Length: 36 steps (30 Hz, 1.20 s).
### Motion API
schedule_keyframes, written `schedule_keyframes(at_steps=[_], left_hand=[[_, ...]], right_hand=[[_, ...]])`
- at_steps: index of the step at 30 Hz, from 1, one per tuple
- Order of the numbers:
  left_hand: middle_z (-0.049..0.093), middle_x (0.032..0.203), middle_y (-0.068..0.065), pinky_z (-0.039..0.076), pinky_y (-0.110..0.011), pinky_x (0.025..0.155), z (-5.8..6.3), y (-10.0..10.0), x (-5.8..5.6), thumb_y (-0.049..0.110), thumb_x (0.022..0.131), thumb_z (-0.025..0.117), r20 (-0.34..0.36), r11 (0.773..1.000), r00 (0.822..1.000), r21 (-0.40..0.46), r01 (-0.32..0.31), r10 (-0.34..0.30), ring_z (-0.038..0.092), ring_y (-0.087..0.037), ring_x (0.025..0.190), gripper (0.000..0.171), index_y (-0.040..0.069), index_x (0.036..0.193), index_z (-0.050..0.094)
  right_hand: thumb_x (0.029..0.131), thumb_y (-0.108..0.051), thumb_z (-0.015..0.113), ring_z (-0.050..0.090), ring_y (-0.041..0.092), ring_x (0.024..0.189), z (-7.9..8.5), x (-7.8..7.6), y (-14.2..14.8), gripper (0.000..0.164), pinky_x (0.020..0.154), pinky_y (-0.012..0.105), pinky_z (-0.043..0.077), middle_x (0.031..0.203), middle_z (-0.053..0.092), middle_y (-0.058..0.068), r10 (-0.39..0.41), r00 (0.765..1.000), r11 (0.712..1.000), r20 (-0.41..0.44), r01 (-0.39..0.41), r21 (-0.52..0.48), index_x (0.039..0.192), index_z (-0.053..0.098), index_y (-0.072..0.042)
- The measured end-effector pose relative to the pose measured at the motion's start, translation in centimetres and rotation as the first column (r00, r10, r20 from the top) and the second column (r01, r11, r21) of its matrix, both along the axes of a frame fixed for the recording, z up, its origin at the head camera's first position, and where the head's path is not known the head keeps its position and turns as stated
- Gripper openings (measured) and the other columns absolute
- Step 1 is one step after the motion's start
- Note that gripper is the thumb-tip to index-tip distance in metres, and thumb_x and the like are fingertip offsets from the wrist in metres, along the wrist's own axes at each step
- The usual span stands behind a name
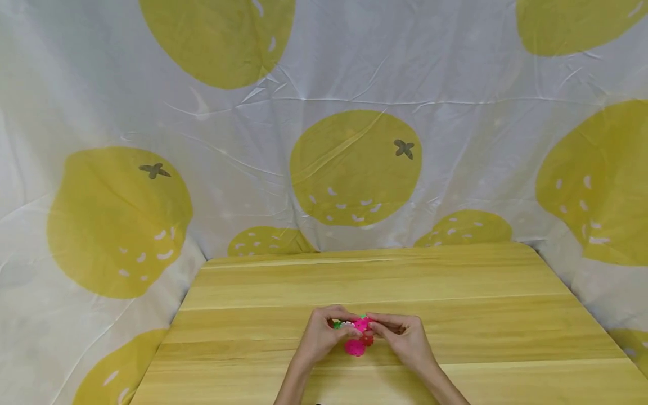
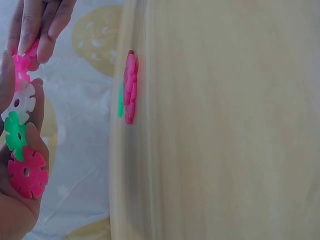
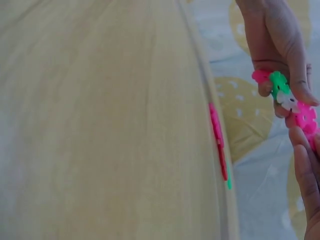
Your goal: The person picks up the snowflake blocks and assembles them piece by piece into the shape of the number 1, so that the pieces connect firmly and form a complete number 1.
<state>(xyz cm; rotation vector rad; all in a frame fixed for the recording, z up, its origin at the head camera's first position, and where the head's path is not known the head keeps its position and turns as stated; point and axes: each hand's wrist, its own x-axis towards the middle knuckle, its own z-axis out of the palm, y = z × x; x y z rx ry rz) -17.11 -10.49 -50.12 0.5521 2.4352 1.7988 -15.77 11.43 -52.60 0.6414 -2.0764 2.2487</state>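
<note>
Notched plastic snowflake discs are joined in a chain held between both hands over the table. My left hand (image 1: 320, 333) grips the chain, with a reddish-pink disc (image 2: 28, 172) against its palm. Beyond that disc come a green disc (image 2: 16, 135), a white disc (image 2: 22, 102) and a pink disc (image 3: 305, 119). At the far end, my right hand (image 1: 406, 336) pinches another pink disc, partly covered by its fingers (image 2: 31, 22). Below the hands, loose pink and red discs (image 1: 355, 348) lie on the tabletop, with a green disc (image 2: 120, 99) beside them.
The wooden table (image 1: 481, 315) extends around the hands, its far edge close to the cloth. A pale cloth (image 1: 243, 169) printed with large yellow fruit hangs behind the table and along both sides.
</note>
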Motion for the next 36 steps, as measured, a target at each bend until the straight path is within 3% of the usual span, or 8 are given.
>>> schedule_keyframes(at_steps=[17, 25, 28, 30, 34, 36], left_hand=[[0.079, 0.094, -0.009, 0.044, -0.015, 0.062, -0.2, -0.1, 0.0, 0.020, 0.082, 0.087, 0.010, 0.999, 1.000, -0.035, 0.002, -0.002, 0.060, -0.003, 0.079, 0.021, 0.010, 0.100, 0.084], [0.079, 0.100, 0.000, 0.047, -0.018, 0.069, 0.0, -0.5, 0.2, 0.026, 0.086, 0.085, -0.020, 0.991, 1.000, -0.130, 0.005, -0.008, 0.061, -0.003, 0.086, 0.020, 0.016, 0.103, 0.083], [0.079, 0.102, 0.002, 0.050, -0.020, 0.075, 0.2, -0.3, 0.3, 0.026, 0.086, 0.086, -0.072, 0.980, 0.997, -0.199, -0.017, 0.003, 0.065, -0.005, 0.093, 0.025, 0.014, 0.107, 0.082], [0.078, 0.104, 0.003, 0.053, -0.022, 0.079, 0.2, 0.0, 0.4, 0.026, 0.083, 0.088, -0.155, 0.960, 0.988, -0.275, -0.053, 0.010, 0.068, -0.009, 0.096, 0.030, 0.013, 0.109, 0.081], [0.079, 0.104, 0.000, 0.059, -0.029, 0.085, -0.1, 0.8, 0.5, 0.026, 0.078, 0.090, -0.349, 0.908, 0.937, -0.391, -0.151, 0.006, 0.073, -0.016, 0.097, 0.035, 0.010, 0.109, 0.080], [0.078, 0.103, 0.000, 0.059, -0.030, 0.086, -0.3, 1.1, 0.6, 0.025, 0.077, 0.090, -0.402, 0.900, 0.916, -0.397, -0.178, 0.003, 0.073, -0.016, 0.096, 0.035, 0.010, 0.108, 0.081]], right_hand=[[0.096, -0.001, 0.069, 0.079, 0.023, 0.091, -0.1, -0.1, 0.1, 0.026, 0.078, 0.048, 0.061, 0.111, 0.074, 0.029, 0.010, 0.999, 0.999, 0.039, -0.012, 0.035, 0.118, 0.072, 0.013], [0.099, -0.008, 0.068, 0.079, 0.019, 0.095, -0.2, -0.4, 0.5, 0.033, 0.083, 0.048, 0.061, 0.116, 0.073, 0.031, 0.056, 0.994, 0.994, 0.094, -0.064, 0.086, 0.125, 0.068, 0.012], [0.100, -0.008, 0.067, 0.078, 0.016, 0.095, -0.3, -0.6, 0.7, 0.037, 0.084, 0.047, 0.060, 0.115, 0.071, 0.035, 0.078, 0.991, 0.993, 0.106, -0.086, 0.079, 0.129, 0.063, 0.015], [0.100, -0.007, 0.067, 0.078, 0.013, 0.094, -0.4, -0.8, 0.9, 0.039, 0.084, 0.045, 0.061, 0.115, 0.070, 0.037, 0.091, 0.989, 0.993, 0.121, -0.099, 0.065, 0.131, 0.061, 0.016], [0.100, -0.006, 0.067, 0.078, 0.012, 0.094, -0.6, -0.9, 1.0, 0.041, 0.084, 0.039, 0.061, 0.116, 0.067, 0.040, 0.104, 0.982, 0.993, 0.156, -0.112, 0.047, 0.132, 0.058, 0.018], [0.099, -0.006, 0.067, 0.078, 0.011, 0.094, -0.6, -0.9, 1.1, 0.042, 0.084, 0.038, 0.061, 0.119, 0.066, 0.041, 0.102, 0.979, 0.993, 0.175, -0.112, 0.048, 0.132, 0.058, 0.019]])
